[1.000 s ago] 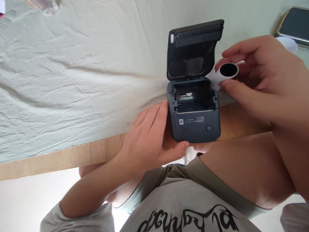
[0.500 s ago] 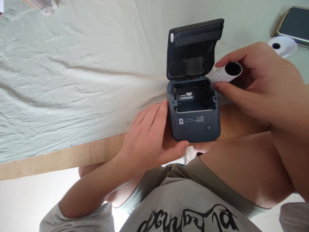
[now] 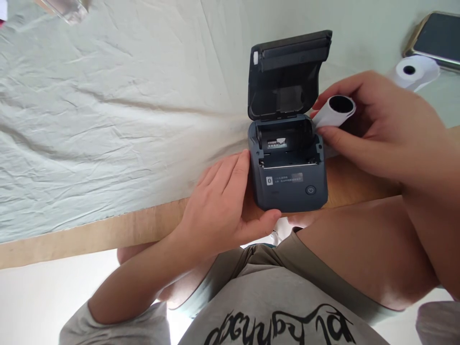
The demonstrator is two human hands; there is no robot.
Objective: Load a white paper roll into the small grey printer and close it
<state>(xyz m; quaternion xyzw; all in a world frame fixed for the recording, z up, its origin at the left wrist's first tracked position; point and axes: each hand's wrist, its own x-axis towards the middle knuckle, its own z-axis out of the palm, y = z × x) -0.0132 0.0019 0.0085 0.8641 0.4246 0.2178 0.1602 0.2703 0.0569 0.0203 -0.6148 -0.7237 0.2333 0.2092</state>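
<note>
A dark blue portable label printer [image 3: 291, 191] stands at the table's edge, its black lid [image 3: 289, 76] raised and its paper bay [image 3: 287, 143] exposed. Along the printer's left side lies my left hand [image 3: 219, 206], fingers stretched out and thumb at the front corner. At the bay's right, my right hand [image 3: 388, 124] pinches a white paper roll [image 3: 328, 117] between thumb and fingers. The roll tilts, its dark hollow end facing up and to the right, and its lower end is beside the printer's right rim. Whether it touches the rim I cannot tell.
Behind my right hand lies another white paper roll [image 3: 422, 72] with a small dark core. A phone [image 3: 436, 38] in a case lies beyond it. A clear object [image 3: 72, 12] sits at the top left. Pale wrinkled cloth [image 3: 125, 120] covers the table up to its wooden edge [image 3: 143, 227].
My right hand has shifted slightly left and down with the paper roll, which now leans more steeply beside the printer. My left hand and the printer have hardly moved.
</note>
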